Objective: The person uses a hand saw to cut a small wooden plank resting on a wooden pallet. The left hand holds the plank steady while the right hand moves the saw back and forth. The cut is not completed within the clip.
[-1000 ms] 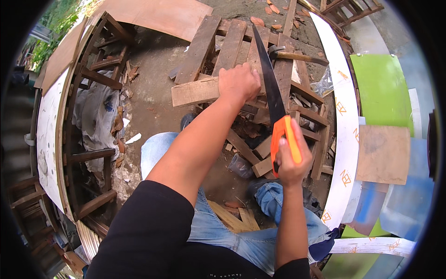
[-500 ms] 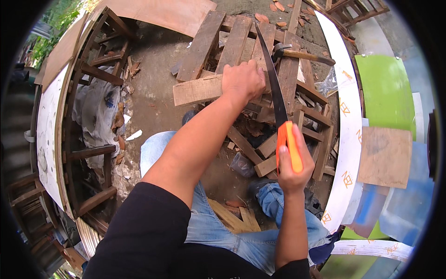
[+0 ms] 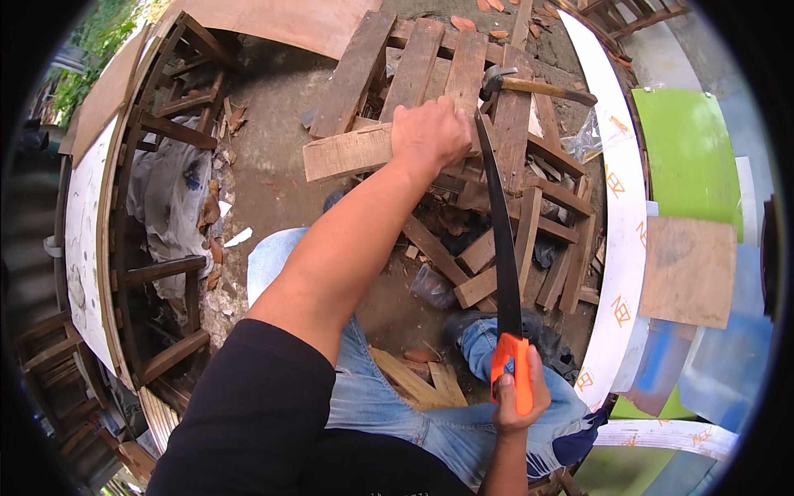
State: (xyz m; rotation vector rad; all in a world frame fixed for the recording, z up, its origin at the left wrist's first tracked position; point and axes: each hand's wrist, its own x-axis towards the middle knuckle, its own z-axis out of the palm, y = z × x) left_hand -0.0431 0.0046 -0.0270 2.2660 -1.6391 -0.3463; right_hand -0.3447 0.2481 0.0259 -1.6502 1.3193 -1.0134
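Observation:
My left hand (image 3: 432,132) is closed over a short wooden board (image 3: 347,154), pressing it on top of a slatted wooden frame (image 3: 411,70). My right hand (image 3: 523,395) grips the orange handle of a handsaw (image 3: 503,227), low in front of my right leg. The long black blade points away from me, its tip end beside the board's right end, close to my left fingers. Whether the teeth touch the wood cannot be made out. A claw hammer (image 3: 546,88) with a wooden handle lies on the frame, beyond the blade's tip.
Loose wood pieces (image 3: 475,289) and a clear plastic cup (image 3: 432,286) lie below the frame. To the left stands a dark wooden rack (image 3: 172,269). A white curved strip (image 3: 612,182) runs along the right, with green panels (image 3: 686,157) and a plywood square (image 3: 688,271) beyond.
My right hand has drawn the handsaw back toward me, so the blade's tip has come down from beyond the board to its right end. My left hand keeps its hold on the board.

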